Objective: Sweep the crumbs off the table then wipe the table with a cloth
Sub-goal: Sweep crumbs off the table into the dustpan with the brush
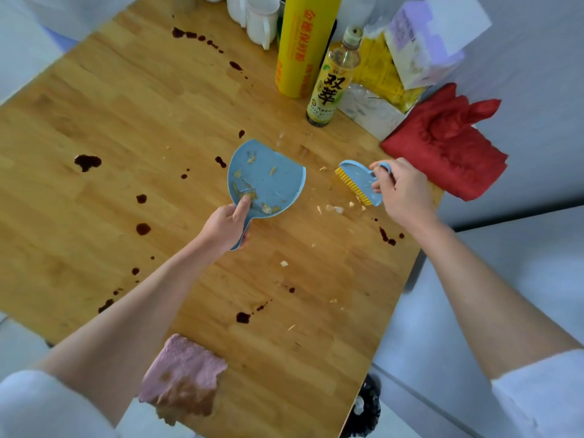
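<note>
My left hand (226, 227) grips the handle of a blue dustpan (268, 178) that rests on the wooden table (126, 115); several crumbs lie in the pan. My right hand (403, 192) holds a small blue brush (358, 181) with yellow bristles, just right of the pan's open edge. Loose crumbs (335, 209) lie between pan and brush, and more (284, 263) are scattered toward the near edge. Dark liquid stains (87, 161) dot the tabletop. A stained pink cloth (183, 377) hangs over the near table edge.
At the far right stand a tea bottle (331, 83), a yellow wrap roll (303, 45), white cups (259, 20), plastic bags (407, 58) and a red cloth (448, 143). The table's right edge runs beside a grey floor.
</note>
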Demonstrator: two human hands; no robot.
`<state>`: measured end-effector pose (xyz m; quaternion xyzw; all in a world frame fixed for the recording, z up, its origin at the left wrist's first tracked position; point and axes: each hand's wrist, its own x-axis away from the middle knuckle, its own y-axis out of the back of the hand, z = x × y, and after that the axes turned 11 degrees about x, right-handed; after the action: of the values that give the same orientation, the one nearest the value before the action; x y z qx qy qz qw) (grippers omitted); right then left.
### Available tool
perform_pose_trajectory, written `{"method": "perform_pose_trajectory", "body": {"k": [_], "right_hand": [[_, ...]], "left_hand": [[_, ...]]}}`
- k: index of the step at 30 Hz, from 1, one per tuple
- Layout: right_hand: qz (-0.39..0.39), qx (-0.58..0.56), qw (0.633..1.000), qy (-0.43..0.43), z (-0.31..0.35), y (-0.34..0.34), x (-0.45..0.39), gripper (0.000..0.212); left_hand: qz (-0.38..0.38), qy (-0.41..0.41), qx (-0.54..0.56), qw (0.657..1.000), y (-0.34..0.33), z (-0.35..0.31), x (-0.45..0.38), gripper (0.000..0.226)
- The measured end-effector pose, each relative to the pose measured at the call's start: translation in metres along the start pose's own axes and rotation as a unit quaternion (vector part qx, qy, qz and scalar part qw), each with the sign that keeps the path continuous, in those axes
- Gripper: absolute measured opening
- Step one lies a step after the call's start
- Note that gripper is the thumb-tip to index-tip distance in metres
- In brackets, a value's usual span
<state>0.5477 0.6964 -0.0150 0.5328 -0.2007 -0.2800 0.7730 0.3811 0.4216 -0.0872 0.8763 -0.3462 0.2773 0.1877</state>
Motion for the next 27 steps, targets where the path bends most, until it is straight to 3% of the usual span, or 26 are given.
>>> {"method": "perform_pose_trajectory", "body": {"k": [5, 11, 16, 23, 27], "right_hand": [[-0.061, -0.001, 0.997, -0.055, -0.003, 0.006, -0.031, 0.026], [0.038, -0.030, 0.998, 0.043, 0.058, -0.030, -0.025, 0.025], [0.095, -0.057, 0.991, 0.069, 0.045, -0.020, 0.029, 0.020], [-0.077, -0.057, 0.995, -0.040, -0.024, 0.031, 0.026, 0.019], [-0.080, -0.033, 0.989, -0.120, -0.052, 0.026, 0.000, 0.030]], "left_hand": [[-0.007, 0.005, 0.010, 1.000, 0.010, 0.002, 0.004, 0.063], [-0.023, -0.001, 0.031, 0.999, 0.026, 0.008, 0.008, 0.061], [-0.019, 0.009, 0.046, 0.999, 0.020, 0.016, 0.020, 0.060], [0.003, 0.014, 0.034, 0.999, -0.001, 0.020, 0.038, 0.061], [-0.004, 0.002, 0.034, 0.999, 0.000, 0.021, 0.039, 0.061]]}}
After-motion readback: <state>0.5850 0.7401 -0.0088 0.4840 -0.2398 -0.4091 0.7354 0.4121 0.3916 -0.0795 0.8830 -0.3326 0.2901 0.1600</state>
